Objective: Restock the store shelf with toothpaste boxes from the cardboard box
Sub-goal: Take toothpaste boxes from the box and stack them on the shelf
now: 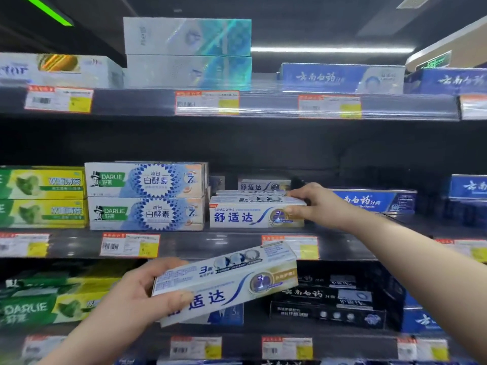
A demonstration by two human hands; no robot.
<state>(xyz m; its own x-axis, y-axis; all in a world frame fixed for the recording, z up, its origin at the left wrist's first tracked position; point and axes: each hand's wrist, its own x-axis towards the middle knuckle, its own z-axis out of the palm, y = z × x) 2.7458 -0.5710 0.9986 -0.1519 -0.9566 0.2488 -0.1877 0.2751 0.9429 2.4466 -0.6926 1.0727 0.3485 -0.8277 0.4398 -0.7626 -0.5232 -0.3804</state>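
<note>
Toothpaste box [226, 280], white with blue lettering, sits tilted in the lower middle of the frame, gripped at its left end by the left hand [139, 293], thumb on the front and fingers over the top. At centre right, the right hand [313, 204] pinches the right end of a matching box [253, 214] lying on the middle shelf [184, 246]. White Darlie boxes [146, 196] stand stacked just to its left.
</note>
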